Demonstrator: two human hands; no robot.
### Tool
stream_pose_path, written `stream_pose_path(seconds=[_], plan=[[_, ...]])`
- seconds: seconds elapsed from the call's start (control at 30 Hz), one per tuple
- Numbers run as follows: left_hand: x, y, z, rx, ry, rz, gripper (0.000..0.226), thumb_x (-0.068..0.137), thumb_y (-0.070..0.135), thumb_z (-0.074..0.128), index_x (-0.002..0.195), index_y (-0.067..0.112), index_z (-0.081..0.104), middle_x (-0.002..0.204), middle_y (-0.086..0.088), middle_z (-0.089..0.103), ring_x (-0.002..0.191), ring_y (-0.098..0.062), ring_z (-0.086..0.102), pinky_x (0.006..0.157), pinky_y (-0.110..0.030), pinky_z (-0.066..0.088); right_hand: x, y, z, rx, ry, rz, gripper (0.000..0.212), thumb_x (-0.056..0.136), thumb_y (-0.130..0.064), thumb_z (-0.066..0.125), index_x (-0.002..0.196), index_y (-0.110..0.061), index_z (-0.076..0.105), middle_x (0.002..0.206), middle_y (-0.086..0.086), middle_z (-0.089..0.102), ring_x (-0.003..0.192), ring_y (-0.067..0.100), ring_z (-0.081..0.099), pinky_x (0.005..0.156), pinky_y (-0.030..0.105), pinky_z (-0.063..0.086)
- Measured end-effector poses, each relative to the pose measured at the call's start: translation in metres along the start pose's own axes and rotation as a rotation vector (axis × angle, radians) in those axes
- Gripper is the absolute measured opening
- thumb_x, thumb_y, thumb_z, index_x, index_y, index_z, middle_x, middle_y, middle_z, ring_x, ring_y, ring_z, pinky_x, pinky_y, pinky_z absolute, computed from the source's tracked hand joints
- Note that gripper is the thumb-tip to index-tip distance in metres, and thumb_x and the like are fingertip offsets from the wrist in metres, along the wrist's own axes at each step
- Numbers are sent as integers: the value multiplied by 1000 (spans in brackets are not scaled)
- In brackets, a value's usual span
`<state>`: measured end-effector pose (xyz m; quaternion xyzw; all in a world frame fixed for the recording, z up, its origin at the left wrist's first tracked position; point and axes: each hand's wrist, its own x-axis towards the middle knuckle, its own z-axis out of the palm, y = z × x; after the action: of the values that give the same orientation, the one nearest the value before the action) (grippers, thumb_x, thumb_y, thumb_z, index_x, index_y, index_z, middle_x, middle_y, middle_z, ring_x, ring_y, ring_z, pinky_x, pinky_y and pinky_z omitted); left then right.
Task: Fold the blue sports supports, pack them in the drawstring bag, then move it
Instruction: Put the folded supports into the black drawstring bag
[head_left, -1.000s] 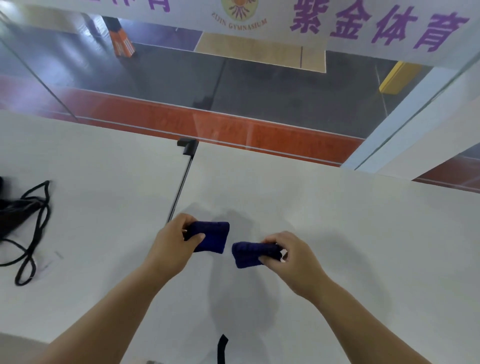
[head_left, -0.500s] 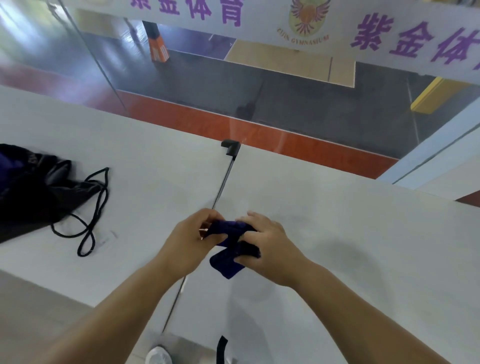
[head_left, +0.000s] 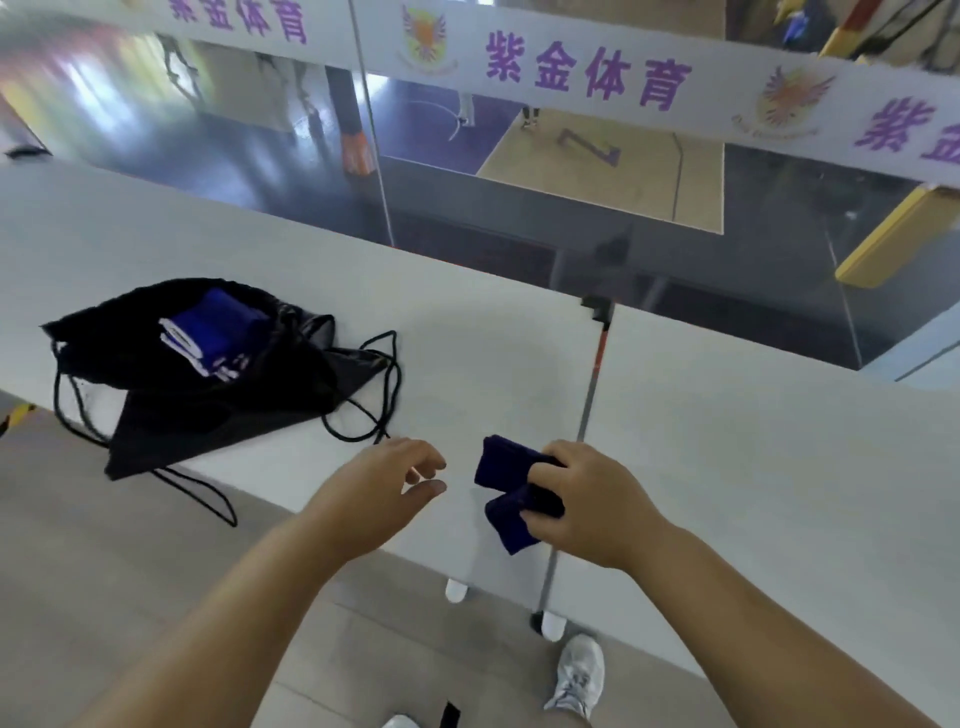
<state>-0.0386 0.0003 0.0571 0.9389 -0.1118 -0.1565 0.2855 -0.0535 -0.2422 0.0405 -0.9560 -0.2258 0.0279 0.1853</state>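
Two blue supports (head_left: 511, 493) pinched in right hand (head_left: 592, 509) fingers | left hand (head_left: 379, 488) fingers loosely spread, empty

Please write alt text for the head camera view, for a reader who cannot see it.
The right hand grips two folded dark blue supports above a white table, while the open left hand hovers beside them. To the left lies an open black drawstring bag with blue folded supports inside.

Right hand (head_left: 587, 506) covers part of blue supports (head_left: 506, 480).
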Motion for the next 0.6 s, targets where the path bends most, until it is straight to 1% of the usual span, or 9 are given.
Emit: stream_pose_path(seconds=[0.13,0.23,0.3,0.47,0.6], plan=[[-31,-53,-41,105,36,-46,16,89,37,57,103,29,62,99,16,60,88,-4,59,82,-29,52,27,-43,9,-27,-1,37,25,76,-39,59,87,-16,63,93,0,61,81,18,54,63,27,46],[-45,-88,-68,139,68,-97,17,89,38,57,102,28,63,99,14,61,88,-6,60,82,-29,52,52,-70,12,-28,7,31,26,75,-38,60,86,-16,64,93,1,62,82,20,56,64,30,49],[-48,-109,-83,151,96,-134,17,89,39,57,101,28,63,98,15,60,87,-6,60,81,-30,52,72,-86,13,-33,10,18,28,73,-40,58,86,-16,64,92,0,62,81,20,56,63,30,50],[-39,-155,-116,187,116,-183,14,89,39,57,98,30,62,96,15,60,88,-7,59,81,-30,52,129,-114,18,-18,7,-19,24,77,-37,65,90,-17,65,95,-1,61,84,19,55,65,28,49],[-14,-191,-145,202,117,-217,14,89,36,58,97,27,63,94,11,59,87,-11,60,80,-31,52,184,-127,27,13,12,-35,24,75,-39,62,85,-17,64,91,-2,60,79,19,54,62,31,51]])
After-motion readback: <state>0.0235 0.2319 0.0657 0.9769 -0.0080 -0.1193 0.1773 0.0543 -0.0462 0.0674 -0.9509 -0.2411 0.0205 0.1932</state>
